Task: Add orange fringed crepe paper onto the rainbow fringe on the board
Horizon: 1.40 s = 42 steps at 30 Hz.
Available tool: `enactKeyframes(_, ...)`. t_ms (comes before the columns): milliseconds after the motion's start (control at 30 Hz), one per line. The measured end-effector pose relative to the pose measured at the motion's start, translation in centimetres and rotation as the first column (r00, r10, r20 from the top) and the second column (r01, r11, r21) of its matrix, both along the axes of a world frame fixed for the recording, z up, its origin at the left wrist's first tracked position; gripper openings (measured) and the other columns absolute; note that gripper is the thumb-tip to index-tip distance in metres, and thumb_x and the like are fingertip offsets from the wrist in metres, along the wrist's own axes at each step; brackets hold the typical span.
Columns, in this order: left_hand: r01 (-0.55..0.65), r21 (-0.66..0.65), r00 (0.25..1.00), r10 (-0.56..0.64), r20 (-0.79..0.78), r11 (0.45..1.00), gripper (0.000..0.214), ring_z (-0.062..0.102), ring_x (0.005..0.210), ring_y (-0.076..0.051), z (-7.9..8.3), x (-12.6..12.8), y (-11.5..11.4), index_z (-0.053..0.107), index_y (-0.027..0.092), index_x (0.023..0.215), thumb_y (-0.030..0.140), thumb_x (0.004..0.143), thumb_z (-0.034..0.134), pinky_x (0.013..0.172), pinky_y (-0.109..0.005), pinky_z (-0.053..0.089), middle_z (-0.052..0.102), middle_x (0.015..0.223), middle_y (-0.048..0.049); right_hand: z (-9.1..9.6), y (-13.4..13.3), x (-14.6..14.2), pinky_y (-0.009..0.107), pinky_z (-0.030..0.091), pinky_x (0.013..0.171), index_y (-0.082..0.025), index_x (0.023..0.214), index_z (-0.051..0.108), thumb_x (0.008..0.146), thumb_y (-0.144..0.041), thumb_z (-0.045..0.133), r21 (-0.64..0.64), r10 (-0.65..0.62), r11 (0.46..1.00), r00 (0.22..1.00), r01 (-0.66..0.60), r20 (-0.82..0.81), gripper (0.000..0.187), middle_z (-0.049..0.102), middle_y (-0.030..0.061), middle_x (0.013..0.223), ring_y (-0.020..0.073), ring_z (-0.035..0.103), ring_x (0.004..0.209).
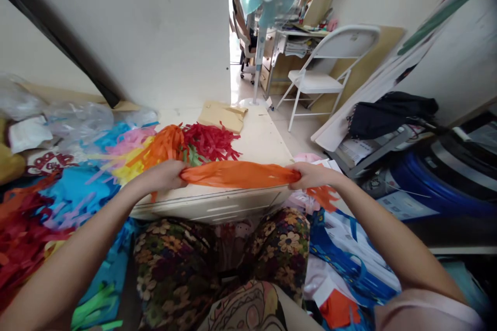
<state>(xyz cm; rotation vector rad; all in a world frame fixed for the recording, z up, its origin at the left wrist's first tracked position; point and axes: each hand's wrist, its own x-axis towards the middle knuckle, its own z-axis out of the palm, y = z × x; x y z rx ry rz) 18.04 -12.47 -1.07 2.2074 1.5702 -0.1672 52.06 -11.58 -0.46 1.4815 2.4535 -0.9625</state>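
A band of orange tissue paper (236,173) stretches between my two hands above the front edge of a cream table (267,139). My left hand (169,175) is closed around its left end, and my right hand (308,175) grips the right end. Loose orange fringe (324,196) hangs out beyond my right hand. Just behind my left hand lie an orange fringed tassel (166,143) and a crimson fringed tassel (212,140), with yellow and pink fringes (134,145) further left.
Blue fringed paper (79,189) and red fringed paper (23,238) pile up at the left. A flat brown cardboard piece (223,115) lies at the table's back. Beyond stand a fan (262,26) and a white folding chair (318,81). Blue-and-white bags (345,248) sit at the lower right.
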Motion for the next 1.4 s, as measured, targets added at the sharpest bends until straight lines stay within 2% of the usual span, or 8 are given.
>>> enactKeyframes(367, 0.1, -0.075, 0.984, -0.11, -0.137, 0.992, 0.028, 0.055, 0.07, -0.017, -0.8, 2.1, 2.5, 0.055, 0.014, 0.084, 0.021, 0.06, 0.042, 0.06, -0.02, 0.04, 0.059, 0.073, -0.0038, -0.7, 5.0, 3.1, 0.022, 0.035, 0.049, -0.013, 0.072, 0.057, 0.058, -0.02, 0.051, 0.132, -0.105, 0.989, 0.923, 0.059, 0.371, 0.017, 0.058, 0.0037, 0.064, 0.0148, 0.052, 0.058)
enactKeyframes(600, 0.019, 0.018, 0.987, -0.016, -0.163, 1.0, 0.048, 0.053, 0.084, -0.023, -0.5, 1.5, 1.7, 0.042, 0.011, 0.107, 0.033, 0.064, 0.045, 0.071, -0.03, 0.041, 0.055, 0.094, -0.0127, -2.0, 5.1, 4.9, 0.028, 0.041, 0.064, -0.014, 0.098, 0.054, 0.054, -0.027, 0.059, 0.188, -0.156, 0.98, 0.842, 0.067, 0.516, 0.045, 0.061, 0.0093, 0.089, 0.0231, 0.056, 0.08)
enactKeyframes(733, -0.017, 0.119, 0.995, 0.028, -0.096, 0.993, 0.065, 0.047, 0.099, -0.025, 0.7, 0.1, 0.0, 0.033, 0.008, 0.117, 0.038, 0.062, 0.052, 0.081, -0.032, 0.038, 0.043, 0.113, -0.0169, -0.9, 3.6, 6.0, 0.046, 0.028, 0.087, -0.01, 0.12, 0.035, 0.045, -0.039, 0.066, 0.304, -0.25, 0.948, 0.8, 0.089, 0.546, 0.087, 0.035, 0.0196, 0.125, 0.0342, 0.031, 0.113)
enactKeyframes(833, -0.019, 0.361, 0.999, 0.03, -0.025, 0.932, 0.07, 0.044, 0.103, -0.026, 0.9, 1.3, -1.7, 0.031, 0.011, 0.12, 0.047, 0.062, 0.051, 0.084, -0.036, 0.038, 0.042, 0.116, -0.0155, 0.2, 1.3, 3.9, 0.047, 0.015, 0.096, -0.004, 0.126, 0.023, 0.048, -0.05, 0.063, 0.583, -0.294, 0.812, 0.88, 0.024, 0.373, 0.099, 0.02, 0.0219, 0.132, 0.0332, 0.014, 0.121)
enactKeyframes(933, 0.076, 0.597, 0.992, -0.121, 0.036, 0.799, 0.07, 0.038, 0.11, -0.025, -0.6, 5.7, -2.9, 0.033, 0.012, 0.119, 0.05, 0.063, 0.051, 0.09, -0.037, 0.034, 0.04, 0.12, -0.0152, -0.7, -1.0, -1.0, 0.041, 0.017, 0.098, -0.003, 0.127, 0.019, 0.058, -0.053, 0.056, 0.712, -0.013, 0.693, 0.984, -0.118, 0.176, 0.093, 0.023, 0.0183, 0.132, 0.0267, 0.017, 0.122)
enactKeyframes(1100, 0.224, 0.592, 0.97, -0.235, -0.06, 0.774, 0.063, 0.033, 0.115, -0.026, -5.3, 12.2, -3.0, 0.035, 0.005, 0.118, 0.036, 0.066, 0.055, 0.096, -0.04, 0.027, 0.037, 0.123, -0.0184, -5.1, -2.2, -7.0, 0.043, 0.018, 0.098, -0.002, 0.121, 0.032, 0.064, -0.039, 0.057, 0.656, 0.192, 0.709, 0.966, -0.259, 0.174, 0.072, 0.031, 0.0185, 0.128, 0.0274, 0.025, 0.119)
enactKeyframes(1233, 0.206, 0.601, 0.973, -0.225, -0.045, 0.772, 0.046, 0.042, 0.108, -0.024, -7.4, 12.1, -2.8, 0.04, 0.006, 0.115, 0.026, 0.074, 0.046, 0.091, -0.039, 0.033, 0.045, 0.117, -0.0174, -6.6, -2.3, -6.6, 0.047, 0.02, 0.097, -0.004, 0.116, 0.04, 0.071, -0.034, 0.05, 0.685, 0.173, 0.695, 0.976, -0.218, 0.136, 0.056, 0.04, 0.0179, 0.122, 0.0274, 0.035, 0.113)
enactKeyframes(1400, 0.224, 0.648, 0.956, -0.293, -0.001, 0.728, 0.026, 0.052, 0.095, -0.023, -6.9, 10.8, -3.2, 0.054, 0.01, 0.095, 0.015, 0.077, 0.036, 0.079, -0.036, 0.043, 0.055, 0.104, -0.0153, -6.2, -2.9, -5.4, 0.04, 0.028, 0.094, -0.009, 0.106, 0.049, 0.073, -0.02, 0.045, 0.707, 0.214, 0.674, 0.973, -0.214, 0.091, 0.035, 0.048, 0.0138, 0.115, 0.0225, 0.042, 0.107)
